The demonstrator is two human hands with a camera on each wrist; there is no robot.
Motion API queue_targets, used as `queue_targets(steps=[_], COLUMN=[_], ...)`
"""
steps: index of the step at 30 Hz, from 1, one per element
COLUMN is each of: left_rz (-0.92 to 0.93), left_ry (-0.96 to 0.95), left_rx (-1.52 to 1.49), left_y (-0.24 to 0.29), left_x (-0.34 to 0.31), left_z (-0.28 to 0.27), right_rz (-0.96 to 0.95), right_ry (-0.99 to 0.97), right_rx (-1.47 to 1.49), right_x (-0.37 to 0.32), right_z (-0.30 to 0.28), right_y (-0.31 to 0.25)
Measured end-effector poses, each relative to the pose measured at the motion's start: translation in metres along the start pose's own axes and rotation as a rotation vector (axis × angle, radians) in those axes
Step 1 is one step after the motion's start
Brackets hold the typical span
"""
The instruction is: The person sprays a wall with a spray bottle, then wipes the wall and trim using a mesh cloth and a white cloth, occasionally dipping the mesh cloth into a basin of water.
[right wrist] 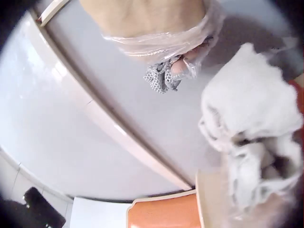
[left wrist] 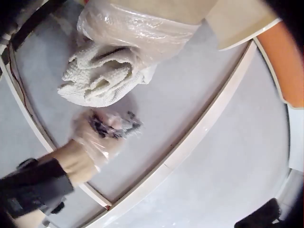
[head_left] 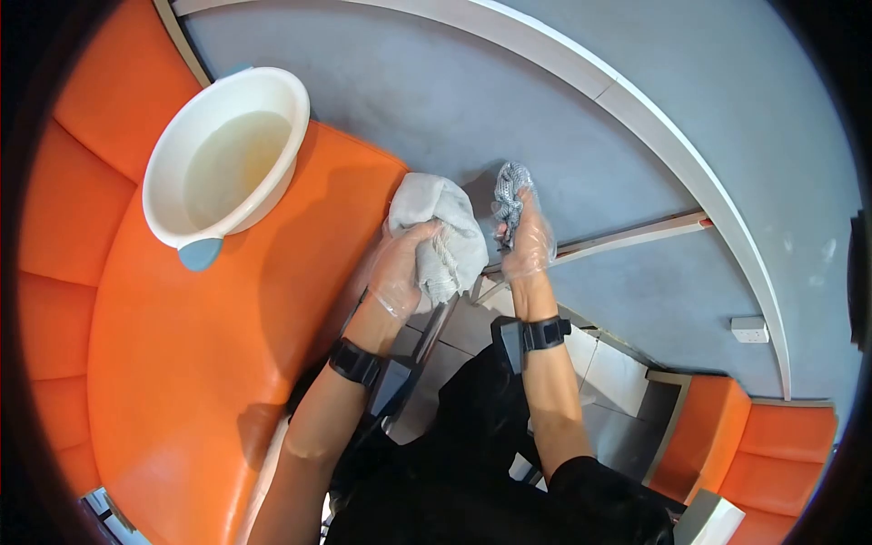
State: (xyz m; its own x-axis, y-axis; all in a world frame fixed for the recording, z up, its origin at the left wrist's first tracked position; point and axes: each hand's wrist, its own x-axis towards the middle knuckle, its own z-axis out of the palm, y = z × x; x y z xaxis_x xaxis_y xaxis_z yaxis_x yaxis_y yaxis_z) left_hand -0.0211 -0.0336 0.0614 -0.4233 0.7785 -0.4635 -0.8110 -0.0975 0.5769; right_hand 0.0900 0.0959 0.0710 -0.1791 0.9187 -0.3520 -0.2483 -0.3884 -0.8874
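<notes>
My left hand (head_left: 398,265), in a clear plastic glove, grips a bunched white towel (head_left: 441,213) beside the orange seat's edge. To its right my right hand (head_left: 530,238), also gloved, holds a crumpled grey patterned cloth (head_left: 510,186) in front of the grey wall. The two cloths are apart. In the left wrist view the white towel (left wrist: 102,78) hangs in folds below my left hand (left wrist: 137,35). The right wrist view shows the grey cloth (right wrist: 162,76) poking out from under my right hand (right wrist: 161,28), its fingers partly hidden.
A white basin (head_left: 159,195) with blue handles holds cloudy water on the curved orange seat (head_left: 182,318). Pale trim strips (head_left: 627,238) cross the grey wall (head_left: 409,91). A white socket (head_left: 749,329) and another orange seat (head_left: 781,454) are at the right.
</notes>
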Motion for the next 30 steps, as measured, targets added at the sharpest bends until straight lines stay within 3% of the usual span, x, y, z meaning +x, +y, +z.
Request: queue_targets(steps=[3, 11, 14, 16, 18, 22, 24, 26, 30], left_rz=[-0.062, -0.056, -0.061, -0.07, -0.063, -0.061, -0.059, -0.08, -0.095], left_ry=[-0.003, 0.005, 0.005, -0.019, 0.005, -0.036, -0.001, 0.01, -0.018], left_rx=[-0.032, -0.004, -0.013, -0.025, -0.017, -0.029, -0.006, -0.028, -0.043], left_y=[0.006, 0.003, 0.002, 0.002, 0.001, -0.001, 0.002, 0.006, 0.006], left_x=[-0.005, -0.001, 0.0, 0.002, 0.003, 0.004, 0.003, -0.002, 0.0], left_z=[0.002, 0.002, -0.002, -0.002, 0.0, -0.003, -0.001, 0.004, 0.004], right_rz=[-0.148, 0.112, -0.103, -0.135, -0.077, 0.053, 0.024, -0.129, -0.094], right_ry=[-0.178, -0.029, -0.216, -0.193, -0.046, -0.087, -0.08, -0.117, -0.053], right_rx=[0.045, 0.098, 0.112, 0.103, 0.032, 0.069, 0.074, 0.062, -0.03], right_x=[-0.008, 0.008, -0.007, -0.006, -0.003, 0.011, 0.008, -0.002, 0.013], right_z=[0.013, -0.002, 0.015, 0.021, 0.02, 0.0, 0.005, 0.016, 0.008], right_y=[-0.027, 0.005, -0.024, -0.033, -0.029, 0.004, -0.005, -0.024, -0.009])
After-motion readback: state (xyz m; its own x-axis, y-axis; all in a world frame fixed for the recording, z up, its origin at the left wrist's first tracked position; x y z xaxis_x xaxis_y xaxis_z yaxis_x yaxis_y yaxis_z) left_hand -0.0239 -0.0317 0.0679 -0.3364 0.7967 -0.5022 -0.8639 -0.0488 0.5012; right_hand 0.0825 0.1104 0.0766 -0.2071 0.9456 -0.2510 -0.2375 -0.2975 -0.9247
